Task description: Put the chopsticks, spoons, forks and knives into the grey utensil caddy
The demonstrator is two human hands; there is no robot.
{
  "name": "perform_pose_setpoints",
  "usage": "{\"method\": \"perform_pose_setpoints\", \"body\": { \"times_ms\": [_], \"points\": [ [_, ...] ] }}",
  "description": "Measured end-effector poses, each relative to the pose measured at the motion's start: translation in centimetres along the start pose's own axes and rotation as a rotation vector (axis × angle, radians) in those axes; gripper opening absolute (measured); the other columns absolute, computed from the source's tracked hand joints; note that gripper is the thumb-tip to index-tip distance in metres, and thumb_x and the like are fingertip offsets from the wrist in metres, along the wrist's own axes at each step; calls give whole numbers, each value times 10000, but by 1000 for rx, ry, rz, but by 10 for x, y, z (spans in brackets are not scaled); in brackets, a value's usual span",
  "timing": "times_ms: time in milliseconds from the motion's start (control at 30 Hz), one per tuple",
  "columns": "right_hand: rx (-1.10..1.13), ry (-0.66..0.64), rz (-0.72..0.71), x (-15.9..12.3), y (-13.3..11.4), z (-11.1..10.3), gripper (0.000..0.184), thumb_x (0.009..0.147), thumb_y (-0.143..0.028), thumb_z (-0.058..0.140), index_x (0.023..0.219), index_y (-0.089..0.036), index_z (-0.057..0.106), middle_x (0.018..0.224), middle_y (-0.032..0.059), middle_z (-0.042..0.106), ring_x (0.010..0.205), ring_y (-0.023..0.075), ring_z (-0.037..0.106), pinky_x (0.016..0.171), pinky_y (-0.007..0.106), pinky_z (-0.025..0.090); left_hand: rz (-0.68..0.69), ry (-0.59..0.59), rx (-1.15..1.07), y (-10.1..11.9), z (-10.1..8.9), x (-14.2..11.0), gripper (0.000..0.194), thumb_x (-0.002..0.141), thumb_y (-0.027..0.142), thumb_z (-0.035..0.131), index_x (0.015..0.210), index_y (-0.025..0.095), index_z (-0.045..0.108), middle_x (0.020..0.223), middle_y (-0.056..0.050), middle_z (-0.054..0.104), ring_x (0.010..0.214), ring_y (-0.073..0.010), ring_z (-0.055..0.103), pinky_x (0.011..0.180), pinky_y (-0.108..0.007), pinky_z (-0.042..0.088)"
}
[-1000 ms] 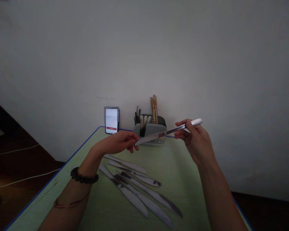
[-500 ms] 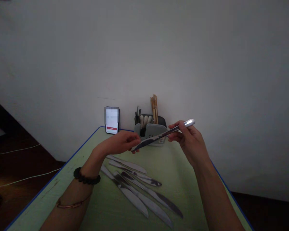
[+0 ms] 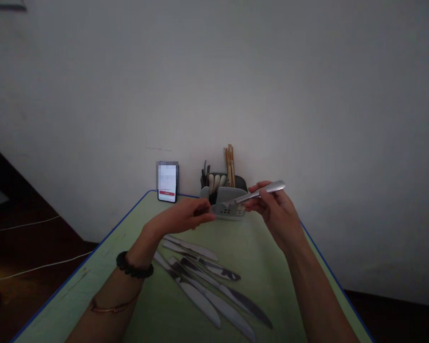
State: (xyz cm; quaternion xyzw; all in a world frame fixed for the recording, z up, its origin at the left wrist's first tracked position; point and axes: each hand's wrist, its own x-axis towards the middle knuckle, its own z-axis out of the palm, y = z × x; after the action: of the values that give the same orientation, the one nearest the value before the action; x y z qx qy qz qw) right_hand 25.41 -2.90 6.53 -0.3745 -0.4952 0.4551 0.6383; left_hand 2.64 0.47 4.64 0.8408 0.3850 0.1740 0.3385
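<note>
My right hand (image 3: 277, 212) grips a silver table knife (image 3: 260, 191) by its handle, thumb on top, with the handle end pointing up to the right. The blade slants down to the left, to the fingers of my left hand (image 3: 191, 214), which are closed around its tip. The very tip is hidden there. Below my hands, several more table knives (image 3: 196, 295) lie fanned out on the green table (image 3: 271, 267), blades toward the lower right.
Against the wall stands a grey cutlery holder (image 3: 230, 193) with white-handled pieces, dark-handled utensils and wooden chopsticks (image 3: 229, 164). A lit phone (image 3: 167, 183) leans on the wall to its left. The table has a blue edge (image 3: 117, 221).
The held knife has turned about its length, so its blade now looks lighter and narrower. My right hand has shifted slightly left and down. The knives on the table have stayed put.
</note>
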Motion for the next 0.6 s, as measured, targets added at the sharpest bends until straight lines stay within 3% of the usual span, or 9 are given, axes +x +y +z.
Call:
{"method": "perform_pose_setpoints", "body": {
  "times_ms": [167, 300, 433, 600],
  "points": [
    [-174, -26, -55, -5, -10, -2, 250, 800, -412, 613, 897, -181, 606, 711, -9, 647, 601, 116, 654, 636, 276, 573, 32, 43, 107, -8, 1, 4, 314, 881, 470, 428, 834, 181, 540, 708, 9, 566, 630, -135, 518, 553, -233, 374],
    [-233, 73, -208, -1, -36, 1, 230, 782, -398, 641, 875, -190, 613, 787, 0, 647, 589, 112, 656, 623, 279, 583, 49, 272, 156, -17, 2, 8, 259, 880, 396, 452, 951, 167, 551, 915, -47, 583, 791, -174, 557, 712, -298, 446],
    [-309, 68, -368, 23, -63, 17, 218, 776, -393, 642, 864, -195, 614, 786, -6, 623, 576, 100, 646, 612, 261, 580, 22, 506, 200, -27, 10, 14, 379, 863, 324, 469, 1201, 154, 446, 1110, -110, 489, 914, -207, 557, 828, -388, 470],
    [-349, -57, -367, 66, -66, 46, 238, 728, -264, 680, 936, -217, 575, 759, -34, 576, 526, 79, 609, 534, 235, 550, 34, 526, 213, -40, 19, 20, 505, 852, 254, 468, 1332, 163, 343, 1270, -150, 391, 912, -195, 584, 890, -415, 474]
  ]
}}
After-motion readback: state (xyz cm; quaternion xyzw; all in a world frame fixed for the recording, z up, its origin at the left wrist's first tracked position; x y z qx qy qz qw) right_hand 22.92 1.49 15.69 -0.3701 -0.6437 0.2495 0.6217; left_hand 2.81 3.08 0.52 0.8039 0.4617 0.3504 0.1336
